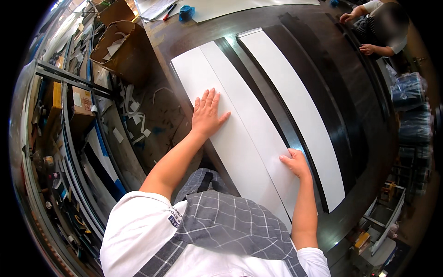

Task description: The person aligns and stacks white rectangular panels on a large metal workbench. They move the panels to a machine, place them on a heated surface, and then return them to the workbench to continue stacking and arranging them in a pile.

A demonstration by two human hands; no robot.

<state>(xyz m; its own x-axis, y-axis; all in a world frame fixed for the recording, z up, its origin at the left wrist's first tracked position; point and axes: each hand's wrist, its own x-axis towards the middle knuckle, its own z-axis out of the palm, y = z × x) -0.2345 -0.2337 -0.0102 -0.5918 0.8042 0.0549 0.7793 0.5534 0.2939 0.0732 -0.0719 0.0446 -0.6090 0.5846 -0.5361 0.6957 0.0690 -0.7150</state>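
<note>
Two long white strips lie side by side on the dark table, with a thin seam between them. My left hand [209,114] rests flat on the left white strip [233,152], fingers stretched out. At the outer edge of the right white strip [254,115], my right hand [296,164] grips it, thumb on top and the other fingers partly hidden at the edge. A black strip [251,78] shows along that edge. Farther right lies another white strip [304,106] with a dark border, apart from both hands.
More black strips [318,83] cover the right side of the table [207,27]. Across it, a co-worker's hands [368,49] are near the far edge. A cardboard box [124,57] with scraps stands left; offcuts [134,108] litter the floor beside a material rack [69,83].
</note>
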